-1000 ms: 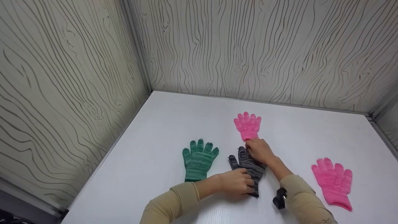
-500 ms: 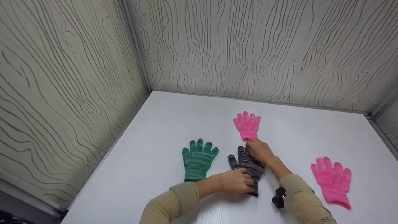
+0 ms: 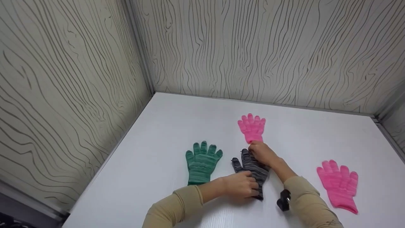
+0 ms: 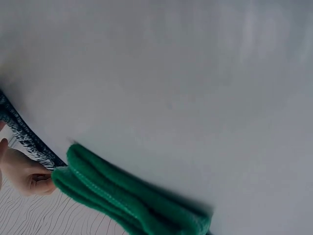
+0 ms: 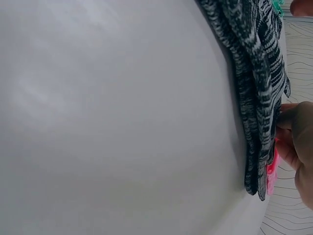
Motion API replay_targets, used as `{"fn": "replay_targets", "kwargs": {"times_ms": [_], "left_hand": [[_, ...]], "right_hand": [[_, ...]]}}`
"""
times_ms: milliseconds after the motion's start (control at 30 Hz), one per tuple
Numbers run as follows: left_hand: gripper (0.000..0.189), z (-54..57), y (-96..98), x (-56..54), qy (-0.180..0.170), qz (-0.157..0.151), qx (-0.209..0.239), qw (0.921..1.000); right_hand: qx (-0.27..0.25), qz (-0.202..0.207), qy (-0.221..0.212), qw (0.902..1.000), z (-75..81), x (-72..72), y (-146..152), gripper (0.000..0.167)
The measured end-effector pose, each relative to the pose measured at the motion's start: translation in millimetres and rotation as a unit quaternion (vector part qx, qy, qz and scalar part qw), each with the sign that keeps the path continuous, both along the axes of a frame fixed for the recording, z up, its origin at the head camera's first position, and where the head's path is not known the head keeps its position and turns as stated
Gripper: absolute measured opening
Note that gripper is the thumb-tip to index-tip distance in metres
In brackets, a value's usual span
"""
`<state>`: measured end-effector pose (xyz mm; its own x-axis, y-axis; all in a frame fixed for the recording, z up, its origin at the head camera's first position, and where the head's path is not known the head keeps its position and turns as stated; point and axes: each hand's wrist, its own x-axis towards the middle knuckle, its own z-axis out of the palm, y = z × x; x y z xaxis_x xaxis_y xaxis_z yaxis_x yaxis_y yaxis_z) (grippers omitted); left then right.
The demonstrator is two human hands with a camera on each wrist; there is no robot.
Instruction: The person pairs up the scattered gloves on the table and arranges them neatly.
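A black-and-grey striped knit glove (image 3: 254,169) lies on the white table between both hands, its fingers toward the back. My left hand (image 3: 239,184) holds it near the cuff, fingers bent over the knit. At its far end my right hand (image 3: 263,152) pinches the glove's fingers; thumb and fingertips meet the fabric in the right wrist view, where the striped glove (image 5: 254,93) looks layered. The right hand covers part of the glove's finger tips. A green glove (image 3: 202,163) lies flat to the left, its cuff close to my left forearm.
One pink glove (image 3: 252,128) lies just beyond my right hand. Another pink glove (image 3: 340,186) rests at the right of the table (image 3: 152,136). Wood-patterned panels (image 3: 253,53) rise behind and at the left. A black device (image 3: 283,200) is at my right sleeve.
Both hands stay almost where they were on the striped glove. My right hand has shifted very slightly to the left; the other gloves lie unmoved.
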<state>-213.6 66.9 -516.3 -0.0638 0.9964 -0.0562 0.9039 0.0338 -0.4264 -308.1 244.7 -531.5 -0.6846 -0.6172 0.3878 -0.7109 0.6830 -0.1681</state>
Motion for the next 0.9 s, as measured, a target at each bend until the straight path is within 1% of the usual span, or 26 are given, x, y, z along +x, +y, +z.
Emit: {"fn": "replay_targets", "kwargs": {"times_ms": [200, 267, 367, 433, 500, 600, 733, 833, 900], "left_hand": [[0.029, 0.4, -0.7, -0.3, 0.004, -0.001, 0.002, 1.0000], [0.029, -0.3, -0.8, -0.2, 0.003, 0.001, -0.002, 1.0000], [0.029, -1.4, -1.3, -0.2, -0.001, 0.002, -0.002, 1.0000], [0.029, -2.0, -1.9, -0.3, 0.000, 0.002, 0.002, 1.0000], [0.029, -2.1, -2.6, -0.6, 0.000, 0.002, 0.007, 1.0000], [0.029, -1.7, -3.1, -0.9, -0.002, 0.004, 0.010, 0.9999], [0.028, -0.3, -2.8, 0.4, 0.000, 0.007, 0.006, 1.0000], [0.028, -0.2, -2.2, 1.3, 0.013, 0.005, 0.007, 0.9999], [0.027, -0.6, -1.4, 1.4, 0.014, 0.004, 0.008, 0.9999]], "right_hand": [[-0.002, -0.003, 0.002, 1.0000, 0.7, -0.2, 2.0, 0.007], [-0.004, -0.009, 0.020, 0.9998, 0.9, 0.5, 3.3, 0.009], [-0.018, -0.011, 0.066, 0.9976, 1.6, 1.4, 3.8, 0.015], [-0.030, -0.006, 0.093, 0.9952, 2.8, 2.0, 2.6, 0.018], [-0.039, 0.005, 0.103, 0.9939, 4.2, 2.3, 0.0, 0.018], [-0.037, 0.022, 0.092, 0.9948, 6.0, 2.9, -5.9, 0.015], [-0.008, 0.039, 0.075, 0.9964, 5.7, 4.3, -12.7, 0.016], [0.016, 0.033, 0.074, 0.9965, 4.2, 5.5, -14.8, 0.016], [0.028, 0.021, 0.072, 0.9968, 3.1, 5.5, -15.3, 0.014]]}}
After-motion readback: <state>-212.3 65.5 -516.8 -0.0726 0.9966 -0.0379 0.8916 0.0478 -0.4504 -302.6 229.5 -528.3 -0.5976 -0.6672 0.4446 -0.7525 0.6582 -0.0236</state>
